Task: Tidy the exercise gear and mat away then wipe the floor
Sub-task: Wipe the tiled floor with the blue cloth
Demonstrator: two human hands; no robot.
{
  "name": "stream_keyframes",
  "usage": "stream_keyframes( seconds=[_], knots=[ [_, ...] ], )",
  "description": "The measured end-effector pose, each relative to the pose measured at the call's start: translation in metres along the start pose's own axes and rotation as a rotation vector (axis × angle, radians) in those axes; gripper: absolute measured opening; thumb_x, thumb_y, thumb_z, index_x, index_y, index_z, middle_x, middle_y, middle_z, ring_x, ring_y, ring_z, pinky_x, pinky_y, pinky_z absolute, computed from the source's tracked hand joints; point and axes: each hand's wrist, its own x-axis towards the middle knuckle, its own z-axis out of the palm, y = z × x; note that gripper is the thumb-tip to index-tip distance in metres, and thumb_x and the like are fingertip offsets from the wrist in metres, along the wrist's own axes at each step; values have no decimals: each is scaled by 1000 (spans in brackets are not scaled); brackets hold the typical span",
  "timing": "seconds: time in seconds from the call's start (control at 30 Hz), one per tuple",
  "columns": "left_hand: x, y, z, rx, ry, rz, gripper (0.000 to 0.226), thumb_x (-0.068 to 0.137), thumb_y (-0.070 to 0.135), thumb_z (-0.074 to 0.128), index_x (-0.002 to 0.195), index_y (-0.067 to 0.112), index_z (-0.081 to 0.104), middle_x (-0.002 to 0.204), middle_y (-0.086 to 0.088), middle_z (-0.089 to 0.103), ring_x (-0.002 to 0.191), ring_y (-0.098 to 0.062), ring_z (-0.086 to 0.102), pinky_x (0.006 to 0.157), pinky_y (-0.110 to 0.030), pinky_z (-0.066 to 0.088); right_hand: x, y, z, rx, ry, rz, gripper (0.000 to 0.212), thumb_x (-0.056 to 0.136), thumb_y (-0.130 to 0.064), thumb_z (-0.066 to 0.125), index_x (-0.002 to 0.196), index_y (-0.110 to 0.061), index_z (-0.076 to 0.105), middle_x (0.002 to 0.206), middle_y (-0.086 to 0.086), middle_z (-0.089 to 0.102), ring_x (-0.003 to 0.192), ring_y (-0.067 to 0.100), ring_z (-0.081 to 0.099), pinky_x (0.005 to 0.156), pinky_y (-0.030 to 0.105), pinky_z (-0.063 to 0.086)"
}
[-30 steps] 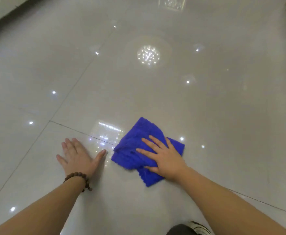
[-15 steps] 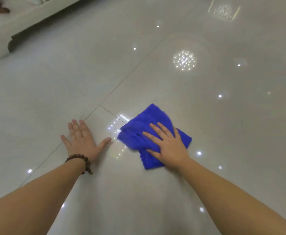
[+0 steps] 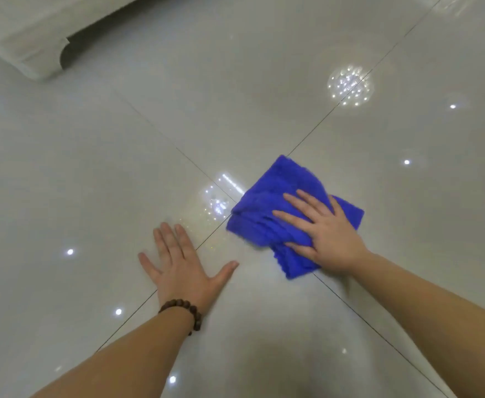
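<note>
A person knelt or leaned over a glossy pale tiled floor (image 3: 264, 81), seen from a camera on their head looking down at 2 bare forearms. The right hand (image 3: 326, 235) lay flat on a crumpled blue cloth (image 3: 267, 214), fingers straight and spread, pressing it against the floor without curling round it. The cloth sat at about 3 o'clock from the middle of the view, covering the spot where 4 tiles met, with thin dark grout lines running out from under it toward 1, 5, 7 and 10 o'clock. The left hand (image 3: 182, 267) rested palm down on bare tile at about 8 o'clock from the cloth, near it but not touching, fingers straight and splayed, thumb pointing toward the cloth. A bracelet of dark brown wooden beads (image 3: 185, 311) circled the left wrist. Small bright reflections of ceiling lights dotted the floor, with a round cluster of them at 1 o'clock. At 11 o'clock, far from both hands, stood the pale base of a piece of furniture (image 3: 31, 38) with a curved foot.
</note>
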Motion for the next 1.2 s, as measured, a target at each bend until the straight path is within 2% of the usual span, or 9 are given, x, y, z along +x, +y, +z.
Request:
stream_keyframes(
  seconds=[0.13, 0.2, 0.43, 0.5, 0.63, 0.7, 0.87, 1.07, 1.2],
  knots=[
    [0, -2, 2, 2, 16, 9, 124, 64, 97, 5, 144, 7, -26, 155, -15, -25, 142, -25, -30, 113, -60, -11, 42, 75, -19, 218, 116, 1033, 62, 91, -62, 33, 148, -41, 19, 158, -4, 14, 145, 20, 8, 112, 61, 11],
    [1, -2, 5, 13, 24, 11, 126, 66, 96, 12, 149, 4, -10, 158, -17, -11, 146, -27, -19, 113, -62, -5, 77, 49, -22, 226, 124, 1244, 63, 92, -61, 29, 150, -37, 15, 159, -1, 9, 146, 23, 3, 112, 62, 5],
    [5, -2, 6, -36, -14, 38, 123, 69, 93, 21, 148, -1, 14, 156, -23, 16, 147, -34, 9, 110, -66, 9, 143, -65, -11, 40, -96, -173, 66, 84, -69, 24, 145, -47, 20, 158, -9, 17, 146, 19, 11, 114, 55, 1],
    [5, -3, 6, -37, -6, 45, 124, 69, 93, 22, 149, -1, 15, 157, -23, 15, 147, -34, 8, 110, -66, 8, 159, -19, -16, 36, -72, -10, 66, 83, -71, 20, 146, -48, 17, 158, -10, 13, 146, 17, 8, 115, 58, 1],
    [5, -4, 8, -25, 12, 44, 125, 69, 94, 21, 150, -1, 14, 158, -22, 10, 148, -33, 4, 111, -66, 7, 176, -3, -18, 225, 62, 1018, 64, 92, -63, 25, 150, -39, 10, 160, -2, 4, 146, 22, -1, 111, 64, 3],
    [5, -3, 8, -18, 15, 31, 125, 68, 94, 18, 150, 0, 11, 158, -21, 8, 148, -32, 0, 111, -65, 5, 175, -66, -7, 183, 89, 930, 64, 92, -60, 27, 150, -38, 11, 160, 0, 5, 146, 24, 0, 111, 63, 1],
    [6, -3, 9, -31, -1, 31, 127, 65, 96, 15, 148, 0, 3, 159, -21, 7, 148, -32, -1, 112, -64, 0, 115, -125, 2, 89, -10, 103, 62, 85, -61, 27, 144, -42, 30, 156, -5, 25, 144, 21, 19, 113, 59, 12],
    [3, -4, -2, 1, -74, 14, 128, 62, 97, 9, 142, 6, -28, 156, -16, -26, 141, -27, -32, 111, -62, -13, -13, -19, -14, 215, 9, 1143, 63, 92, -59, 34, 149, -41, 14, 160, -4, 8, 146, 19, 3, 112, 62, 10],
    [1, -4, -5, -2, -65, 9, 128, 62, 96, 11, 143, 6, -28, 156, -16, -24, 141, -27, -31, 112, -63, -10, -18, -93, -3, 149, -41, 934, 66, 91, -64, 30, 149, -41, 9, 160, -1, 6, 146, 23, 1, 113, 61, 5]
  ],
)
